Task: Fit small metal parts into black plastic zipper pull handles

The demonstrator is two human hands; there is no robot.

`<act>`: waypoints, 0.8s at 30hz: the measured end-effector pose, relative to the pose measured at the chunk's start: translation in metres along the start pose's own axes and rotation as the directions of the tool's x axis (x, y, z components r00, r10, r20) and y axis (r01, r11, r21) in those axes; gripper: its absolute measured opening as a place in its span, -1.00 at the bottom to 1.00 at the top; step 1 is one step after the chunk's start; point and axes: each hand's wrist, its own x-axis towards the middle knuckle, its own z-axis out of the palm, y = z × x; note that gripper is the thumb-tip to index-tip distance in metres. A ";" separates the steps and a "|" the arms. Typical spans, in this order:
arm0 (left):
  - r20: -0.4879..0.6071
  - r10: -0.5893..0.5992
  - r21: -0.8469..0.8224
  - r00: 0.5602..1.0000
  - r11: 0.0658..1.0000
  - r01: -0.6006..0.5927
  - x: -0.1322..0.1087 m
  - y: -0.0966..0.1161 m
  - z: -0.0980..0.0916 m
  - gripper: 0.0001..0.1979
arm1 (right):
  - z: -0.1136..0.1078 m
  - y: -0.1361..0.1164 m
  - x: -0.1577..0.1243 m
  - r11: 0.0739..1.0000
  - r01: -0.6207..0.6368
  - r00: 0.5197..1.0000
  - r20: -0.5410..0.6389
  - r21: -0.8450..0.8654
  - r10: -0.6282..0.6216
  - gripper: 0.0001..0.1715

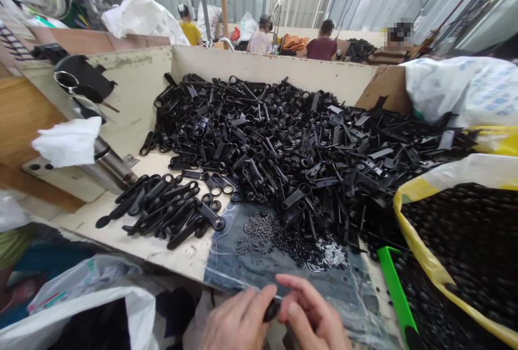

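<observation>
Low in front of me, my left hand [238, 320] is closed around a small black plastic part [271, 310], whose rounded end shows between the fingers. My right hand [313, 315] is close against it, thumb and fingers curled together at the part; anything tiny between them is hidden. Just beyond the hands, a dark blue cloth [259, 270] bears small grey metal pieces [259, 226], small black pieces [289, 247] and silver pins [335, 254]. A large heap of black plastic pieces with ring ends [259, 134] rises behind.
Longer black handle-like parts [170, 207] lie in a pile at left. A metal cylinder [111, 166] with a white cloth [68, 141] leans there. At right are a green-edged tray [399, 296] and a yellow-white sack [421, 263] of black pieces. Several people sit beyond the back board [275, 69].
</observation>
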 end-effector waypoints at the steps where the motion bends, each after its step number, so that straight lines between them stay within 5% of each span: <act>1: 0.002 -0.025 -0.008 1.000 1.000 0.025 0.000 -0.001 0.003 -0.59 | 0.003 -0.001 0.005 0.998 -0.049 0.998 0.042 0.027 0.047 -0.45; 4: 0.071 -0.175 -0.133 0.982 0.974 0.183 -0.001 -0.004 0.001 -0.40 | 0.006 -0.009 0.018 0.992 -0.116 0.982 0.155 0.041 0.108 -0.40; 8: 0.269 -0.257 -0.245 0.928 0.914 0.324 0.001 -0.005 -0.015 -0.45 | 0.002 -0.016 0.025 0.992 -0.083 0.967 0.232 -0.092 0.103 -0.43; 15: 0.190 -0.435 -0.236 0.880 0.850 0.471 -0.005 -0.005 -0.014 -0.30 | 0.005 -0.001 0.019 0.907 0.286 0.956 0.153 -0.309 -0.249 -0.57; 24: 0.310 -0.304 -0.378 0.901 0.830 0.410 -0.006 -0.012 -0.016 -0.41 | -0.002 -0.026 0.028 0.907 0.229 0.944 0.309 -0.354 -0.118 -0.67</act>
